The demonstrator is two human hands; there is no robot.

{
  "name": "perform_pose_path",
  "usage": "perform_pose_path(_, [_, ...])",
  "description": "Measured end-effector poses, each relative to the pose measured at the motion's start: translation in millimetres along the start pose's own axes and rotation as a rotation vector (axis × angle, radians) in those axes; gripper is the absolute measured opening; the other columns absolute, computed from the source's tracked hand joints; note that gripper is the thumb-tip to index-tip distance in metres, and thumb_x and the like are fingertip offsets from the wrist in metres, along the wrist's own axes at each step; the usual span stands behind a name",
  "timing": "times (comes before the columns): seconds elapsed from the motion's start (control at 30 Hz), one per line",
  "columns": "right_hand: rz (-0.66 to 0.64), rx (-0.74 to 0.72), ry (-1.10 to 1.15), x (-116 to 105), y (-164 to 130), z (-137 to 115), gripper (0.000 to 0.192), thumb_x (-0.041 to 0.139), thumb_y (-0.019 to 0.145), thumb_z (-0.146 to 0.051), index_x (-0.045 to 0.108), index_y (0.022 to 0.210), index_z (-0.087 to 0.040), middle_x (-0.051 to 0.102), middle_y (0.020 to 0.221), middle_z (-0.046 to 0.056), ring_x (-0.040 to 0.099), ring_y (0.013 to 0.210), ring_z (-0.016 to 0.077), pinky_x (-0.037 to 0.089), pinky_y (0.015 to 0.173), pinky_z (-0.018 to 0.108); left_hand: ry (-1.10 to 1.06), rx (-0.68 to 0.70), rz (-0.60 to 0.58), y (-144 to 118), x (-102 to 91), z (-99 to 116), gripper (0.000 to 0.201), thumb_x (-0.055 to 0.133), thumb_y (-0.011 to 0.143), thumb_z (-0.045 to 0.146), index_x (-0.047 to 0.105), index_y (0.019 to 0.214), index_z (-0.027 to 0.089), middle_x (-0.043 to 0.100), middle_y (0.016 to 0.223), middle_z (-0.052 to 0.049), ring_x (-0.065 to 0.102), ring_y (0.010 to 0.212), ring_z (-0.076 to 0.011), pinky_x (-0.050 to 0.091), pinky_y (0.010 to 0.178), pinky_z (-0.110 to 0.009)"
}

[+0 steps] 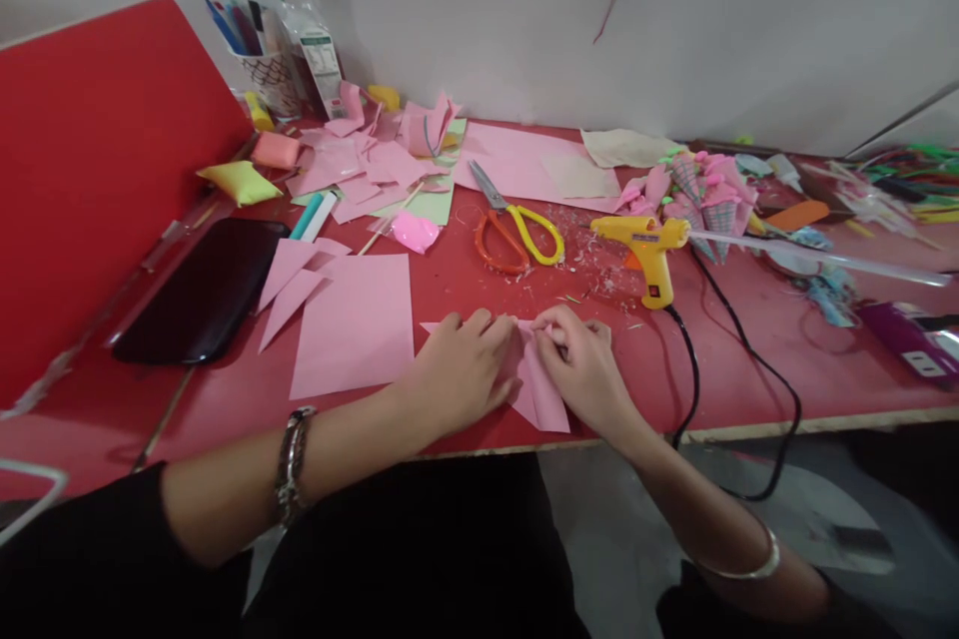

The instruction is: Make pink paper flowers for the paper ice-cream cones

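**A:** What have your hands got right now?

**B:** A folded piece of pink paper (537, 389), lying flat on the red tabletop (465, 285) near its front edge. My left hand (461, 369) lies palm down over the paper's left part, fingers (490, 327) spread a little and pressing it flat. My right hand (584, 364) has its fingers (550, 327) drawn narrow, pinching the paper's upper edge. The two hands nearly touch there.

**A:** What's just left of your left fingers?

**B:** A large pink sheet (354, 324), flat on the tabletop, with pink triangular offcuts (289, 280) beyond it and a black case (201, 290) further left still.

**A:** And beyond the fingers, toward the wall?

**B:** Scissors with orange and yellow handles (516, 232), straight ahead of both hands. A yellow glue gun (645, 245) stands just beyond and to the right of my right fingers, its black cord (693, 369) running past my right wrist and off the tabletop's edge. Pink paper scraps (375, 160) pile up well beyond my left fingers, near a cup of pens (259, 60) by the wall.
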State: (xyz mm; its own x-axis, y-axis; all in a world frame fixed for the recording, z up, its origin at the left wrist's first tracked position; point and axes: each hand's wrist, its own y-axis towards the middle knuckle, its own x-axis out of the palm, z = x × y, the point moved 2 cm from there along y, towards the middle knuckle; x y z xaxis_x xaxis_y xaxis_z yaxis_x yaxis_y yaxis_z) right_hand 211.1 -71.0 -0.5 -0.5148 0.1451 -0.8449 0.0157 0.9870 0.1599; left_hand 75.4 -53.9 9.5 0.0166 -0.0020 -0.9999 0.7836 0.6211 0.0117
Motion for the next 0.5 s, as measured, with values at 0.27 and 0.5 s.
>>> perform_pose_path(0.27, [0.057, 0.025, -0.020, -2.9, -5.9, 1.9, 0.010, 0.038, 0.076, -0.018, 0.047, 0.076, -0.021, 0.055, 0.050, -0.005, 0.053, 0.053, 0.0137, 0.028, 0.080, 0.037, -0.009, 0.013, 0.011, 0.1, 0.6, -1.0, 0.043, 0.036, 0.084, 0.037, 0.043, 0.117, 0.010, 0.054, 0.105, -0.009, 0.049, 0.089, -0.0225, 0.038, 0.064, -0.033])
perform_pose_path(0.5, [-0.104, 0.098, 0.199, -8.9, -14.5, 1.0, 0.021, 0.045, 0.075, -0.027, 0.046, 0.096, -0.022, 0.051, 0.046, -0.008, 0.054, 0.054, 0.0145, 0.033, 0.080, 0.039, 0.002, 0.009, 0.009, -1.4, 3.4, 0.7, 0.048, 0.033, 0.084, 0.036, 0.039, 0.120, 0.005, 0.054, 0.108, -0.011, 0.048, 0.091, -0.0233, 0.039, 0.067, -0.036])
